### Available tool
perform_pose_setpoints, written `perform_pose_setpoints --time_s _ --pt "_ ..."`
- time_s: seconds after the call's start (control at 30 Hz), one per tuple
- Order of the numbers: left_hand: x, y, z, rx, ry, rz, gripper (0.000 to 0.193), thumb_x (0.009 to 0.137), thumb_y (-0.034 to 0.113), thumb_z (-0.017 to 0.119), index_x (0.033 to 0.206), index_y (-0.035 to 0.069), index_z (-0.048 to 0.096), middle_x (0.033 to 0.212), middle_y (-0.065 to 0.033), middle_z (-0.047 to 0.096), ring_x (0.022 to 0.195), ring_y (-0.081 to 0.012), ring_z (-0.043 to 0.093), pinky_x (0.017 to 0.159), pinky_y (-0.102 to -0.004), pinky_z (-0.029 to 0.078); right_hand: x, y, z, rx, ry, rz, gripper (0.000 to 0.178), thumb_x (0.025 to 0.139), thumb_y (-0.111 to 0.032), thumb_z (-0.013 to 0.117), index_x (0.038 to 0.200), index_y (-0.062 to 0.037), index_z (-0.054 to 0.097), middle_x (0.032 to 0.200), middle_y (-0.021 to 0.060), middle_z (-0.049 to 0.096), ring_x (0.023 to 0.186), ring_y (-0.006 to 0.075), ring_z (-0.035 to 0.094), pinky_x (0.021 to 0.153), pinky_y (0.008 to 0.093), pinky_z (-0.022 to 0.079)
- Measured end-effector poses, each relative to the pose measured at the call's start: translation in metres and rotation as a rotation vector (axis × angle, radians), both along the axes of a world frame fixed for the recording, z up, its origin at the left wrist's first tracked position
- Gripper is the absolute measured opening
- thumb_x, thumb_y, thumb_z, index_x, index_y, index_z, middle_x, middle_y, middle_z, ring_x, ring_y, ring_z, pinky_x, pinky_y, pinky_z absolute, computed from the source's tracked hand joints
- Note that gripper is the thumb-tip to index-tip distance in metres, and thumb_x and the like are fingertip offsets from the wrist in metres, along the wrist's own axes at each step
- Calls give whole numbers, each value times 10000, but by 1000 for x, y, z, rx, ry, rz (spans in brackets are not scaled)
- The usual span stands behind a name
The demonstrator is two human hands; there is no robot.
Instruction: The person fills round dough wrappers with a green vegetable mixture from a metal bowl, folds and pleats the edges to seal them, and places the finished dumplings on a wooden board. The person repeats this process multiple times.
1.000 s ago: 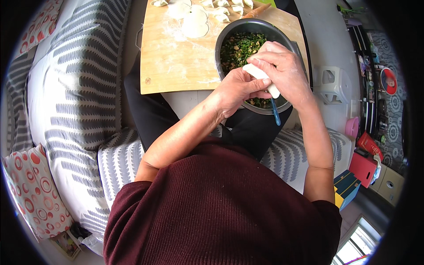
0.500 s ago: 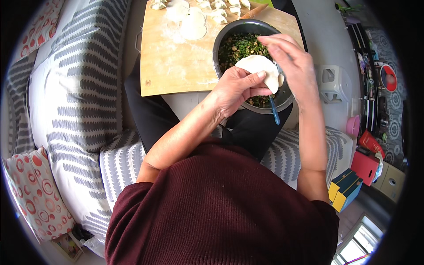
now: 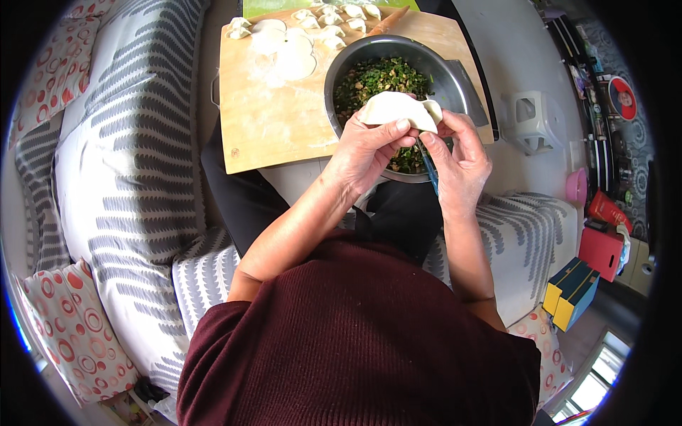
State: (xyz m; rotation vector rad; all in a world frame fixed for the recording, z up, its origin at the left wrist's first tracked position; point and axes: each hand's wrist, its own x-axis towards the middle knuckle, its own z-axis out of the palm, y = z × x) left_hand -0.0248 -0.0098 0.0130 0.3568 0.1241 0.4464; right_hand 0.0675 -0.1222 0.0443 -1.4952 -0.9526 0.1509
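A folded white dumpling [image 3: 395, 109] is held over the near part of a metal bowl [image 3: 455, 78]. My left hand [image 3: 362, 150] grips its left side, thumb along the near edge. The fingers of my right hand [image 3: 462, 156] pinch its right end, where the dough stands up in a fold. Inside the bowl lies a chopped green filling [image 3: 383, 79] with brownish bits. A blue handle [image 3: 430, 165] leans out over the near rim, partly behind my right hand. Whatever is inside the dumpling is hidden by the dough.
The wooden board [image 3: 277, 128] carries flat dough wrappers [image 3: 294, 58], several shaped dumplings [image 3: 331, 34] and a rolling pin [image 3: 389, 21]. A green mat [image 3: 277, 7] shows beyond it. To the right stands a white plastic stool [image 3: 529, 122]; a striped sofa cover [image 3: 135, 163] lies on the left.
My right hand has come down from above the bowl and taken hold of the dumpling's right end. My left hand keeps its grip. The view has shifted slightly.
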Motion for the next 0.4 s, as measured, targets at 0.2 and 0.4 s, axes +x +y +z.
perform_pose_setpoints --time_s 0.2,0.4 --pt "0 -10 0 -18 -16 -14 365 823 45 729 1158 2 592 1028 -99 676 840 -159 663 683 -246 564 -3 2 8 54 -77 -92 168 813 38 707 978 12 695 914 73 654 824 143 615 734 258 496" --pt "2 -15 -2 19 -1 5 390 823 58 731 1183 25 586 1037 -92 679 855 -164 663 690 -247 557 0 2 13 36 -305 -153 154 825 38 694 973 -3 708 907 81 668 796 179 624 716 252 494"
